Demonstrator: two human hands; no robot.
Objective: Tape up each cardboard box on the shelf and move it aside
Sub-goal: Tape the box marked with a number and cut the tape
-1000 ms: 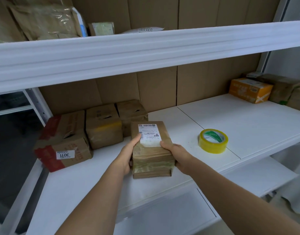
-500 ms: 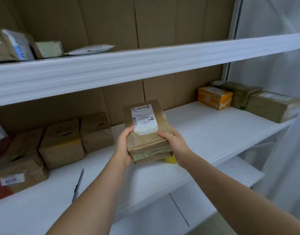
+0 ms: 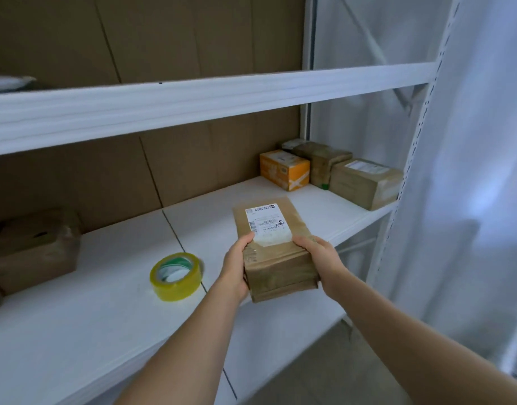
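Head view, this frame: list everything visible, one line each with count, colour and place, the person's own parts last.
held box: 1, brown with white label, above the shelf front, gripped at both sides.
tape roll: 1, yellow, lying flat on the shelf, left of the held box.
orange box: 1, orange, far right of the shelf, at the back.
brown boxes: at least 2, brown, right end of the shelf beside the orange box.
left boxes: at least 1, brown, left end of the shelf, blurred.
shelf: white.
left hand: holds the box's left side.
right hand: holds the box's right side.
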